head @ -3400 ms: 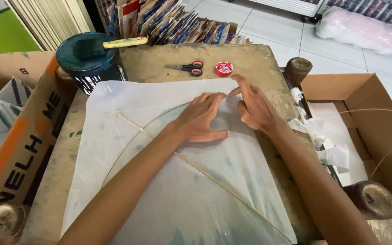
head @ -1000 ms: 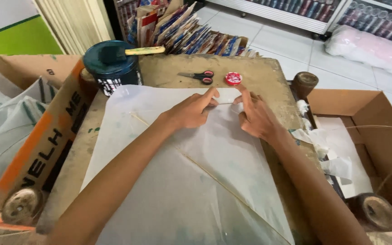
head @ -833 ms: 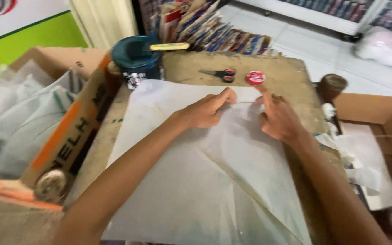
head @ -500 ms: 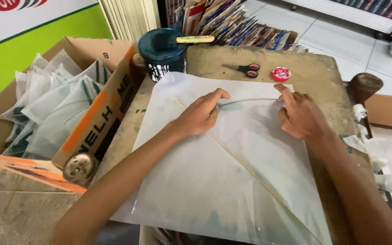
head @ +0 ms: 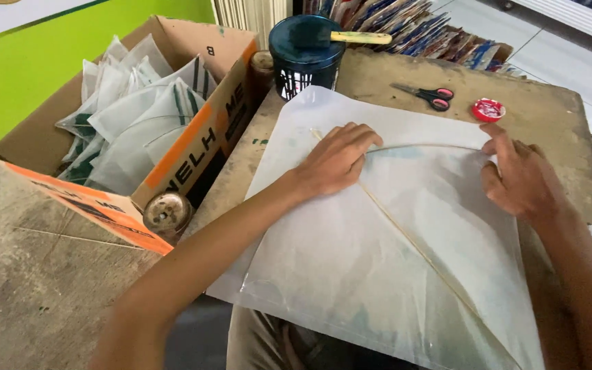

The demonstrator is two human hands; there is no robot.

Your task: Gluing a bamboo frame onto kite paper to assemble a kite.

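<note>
A white paper kite (head: 351,253) with thin bamboo sticks (head: 412,236) lies flat on a worn wooden table (head: 549,116). My left hand (head: 337,157) presses palm-down on the kite near the place where the straight stick meets the curved one. My right hand (head: 519,178) rests on the kite's right corner, fingers on the paper edge. Neither hand grips anything.
A dark round tin (head: 306,51) with a brush handle across it stands at the table's far edge. Scissors (head: 426,96) and a small red lid (head: 488,109) lie beyond the kite. A cardboard box (head: 193,147) of folded white kites sits at the left, a spool (head: 167,212) beside it.
The view has swung left, bringing the box of kites into sight. My hands have spread apart, the right one sliding out to the kite's right corner.
</note>
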